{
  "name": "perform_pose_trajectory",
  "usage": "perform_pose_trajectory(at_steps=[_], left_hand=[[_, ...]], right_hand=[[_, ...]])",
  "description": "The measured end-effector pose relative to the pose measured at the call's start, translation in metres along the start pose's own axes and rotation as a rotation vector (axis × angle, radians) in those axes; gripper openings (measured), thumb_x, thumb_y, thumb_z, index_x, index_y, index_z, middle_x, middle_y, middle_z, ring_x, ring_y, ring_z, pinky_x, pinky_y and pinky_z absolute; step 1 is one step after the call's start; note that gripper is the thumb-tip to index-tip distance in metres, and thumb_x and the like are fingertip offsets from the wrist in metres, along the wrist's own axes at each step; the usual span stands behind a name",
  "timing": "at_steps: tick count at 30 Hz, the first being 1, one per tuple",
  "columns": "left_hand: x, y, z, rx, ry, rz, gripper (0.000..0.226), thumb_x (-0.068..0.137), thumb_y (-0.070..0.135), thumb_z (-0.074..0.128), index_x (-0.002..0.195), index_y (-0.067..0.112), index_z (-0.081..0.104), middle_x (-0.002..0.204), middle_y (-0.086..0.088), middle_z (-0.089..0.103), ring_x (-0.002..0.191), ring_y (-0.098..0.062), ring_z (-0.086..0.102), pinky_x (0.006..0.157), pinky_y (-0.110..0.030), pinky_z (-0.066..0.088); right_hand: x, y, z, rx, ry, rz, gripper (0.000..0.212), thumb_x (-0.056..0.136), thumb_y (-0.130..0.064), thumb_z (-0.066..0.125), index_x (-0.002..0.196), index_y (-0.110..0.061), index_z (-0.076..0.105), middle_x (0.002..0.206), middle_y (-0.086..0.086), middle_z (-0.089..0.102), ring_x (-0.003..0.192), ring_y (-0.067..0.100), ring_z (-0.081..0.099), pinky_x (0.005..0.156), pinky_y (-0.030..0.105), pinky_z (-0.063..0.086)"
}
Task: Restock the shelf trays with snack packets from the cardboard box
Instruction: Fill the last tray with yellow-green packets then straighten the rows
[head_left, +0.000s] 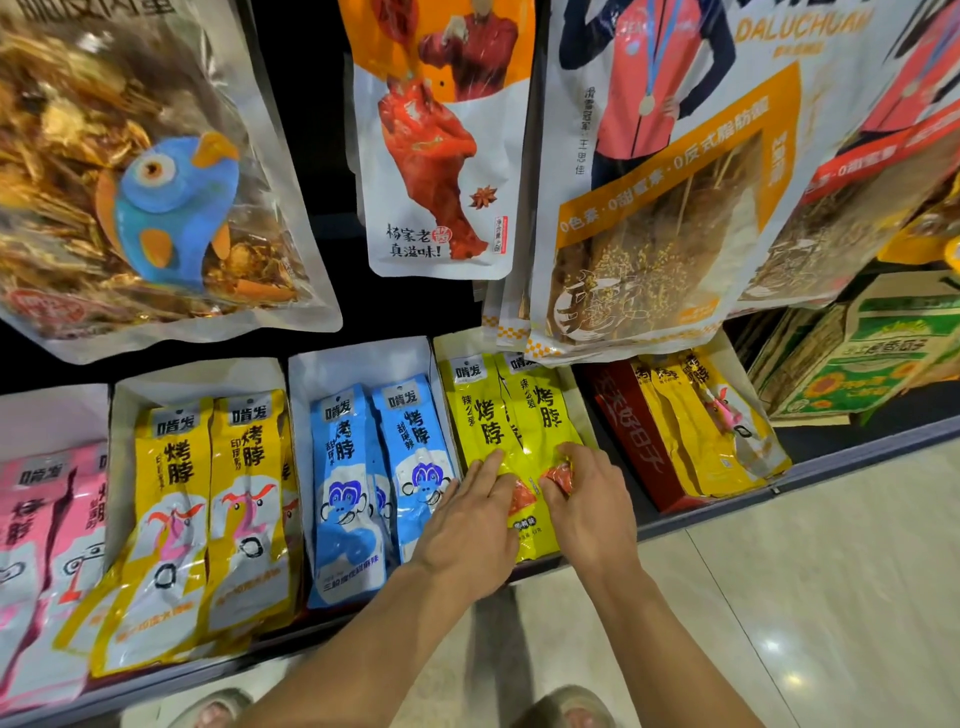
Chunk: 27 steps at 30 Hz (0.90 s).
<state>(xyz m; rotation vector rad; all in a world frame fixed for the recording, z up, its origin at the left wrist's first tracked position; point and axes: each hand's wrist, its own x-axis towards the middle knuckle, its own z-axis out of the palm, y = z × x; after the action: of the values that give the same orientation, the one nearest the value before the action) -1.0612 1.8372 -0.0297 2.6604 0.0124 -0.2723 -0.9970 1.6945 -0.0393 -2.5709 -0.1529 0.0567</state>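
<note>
Bright yellow snack packets (501, 421) lie in a white shelf tray (584, 400) low on the shelf. My left hand (470, 525) lies flat on the left packet with fingers straight. My right hand (589, 493) rests on the right packet, fingers curled onto its red printed part. To the left stand a tray of blue packets (363, 467), a tray of darker yellow packets (208, 499) and pink packets (47, 525). A red box with yellow packets (691, 431) sits to the right. No open cardboard box of stock shows near my hands.
Large snack bags (130, 171) hang above the trays, one low bag (639, 223) overlapping the top of the yellow tray. Green printed cartons (862, 348) stand at the far right on the floor. Pale tiled floor (779, 597) runs along the shelf's front edge.
</note>
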Motion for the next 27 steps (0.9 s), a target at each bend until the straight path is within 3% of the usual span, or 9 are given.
perform_pose_trajectory(at_steps=[5,10,15,19,27], left_hand=[[-0.001,-0.003,0.002,-0.002,0.024,-0.008,0.065,0.1,0.031,0.048,0.157,0.024,0.017,0.165,0.006,-0.019,0.153,-0.015,-0.004,0.125,-0.036,0.011],[0.002,-0.004,0.004,0.037,-0.012,-0.019,0.071,0.102,0.042,0.044,0.159,0.027,0.005,0.164,0.003,-0.022,0.153,-0.017,-0.012,0.125,-0.037,0.005],[0.004,-0.007,0.002,0.042,-0.036,0.03,0.071,0.101,0.039,0.047,0.159,0.027,0.009,0.164,0.005,-0.019,0.153,-0.016,-0.012,0.123,-0.036,0.002],[0.006,-0.011,0.001,0.026,-0.024,0.028,0.067,0.101,0.04,0.047,0.159,0.03,0.014,0.165,0.008,-0.015,0.153,-0.013,-0.008,0.125,-0.036,0.003],[0.013,-0.011,0.0,-0.04,-0.002,0.01,0.061,0.099,0.039,0.051,0.154,0.027,0.026,0.166,0.008,-0.008,0.153,-0.013,-0.003,0.125,-0.037,0.007]], right_hand=[[0.001,0.001,0.0,0.018,-0.03,0.003,0.052,0.097,-0.034,0.063,0.147,-0.026,0.048,0.139,-0.001,0.05,0.126,0.022,0.047,0.102,0.041,0.044],[0.006,0.002,0.0,0.041,0.0,0.027,0.044,0.096,-0.044,0.061,0.136,-0.025,0.058,0.129,0.001,0.054,0.119,0.023,0.05,0.096,0.042,0.046],[0.013,-0.002,0.004,0.065,0.036,0.019,0.034,0.094,-0.038,0.066,0.122,-0.018,0.06,0.116,0.001,0.061,0.109,0.025,0.053,0.089,0.043,0.048],[0.017,0.0,0.009,0.024,0.043,-0.026,0.041,0.095,-0.028,0.065,0.135,-0.018,0.058,0.129,0.004,0.059,0.112,0.028,0.052,0.092,0.042,0.046],[0.026,0.005,0.01,-0.017,0.026,-0.083,0.038,0.096,-0.016,0.059,0.134,-0.016,0.061,0.138,0.005,0.059,0.116,0.031,0.052,0.094,0.046,0.047]])
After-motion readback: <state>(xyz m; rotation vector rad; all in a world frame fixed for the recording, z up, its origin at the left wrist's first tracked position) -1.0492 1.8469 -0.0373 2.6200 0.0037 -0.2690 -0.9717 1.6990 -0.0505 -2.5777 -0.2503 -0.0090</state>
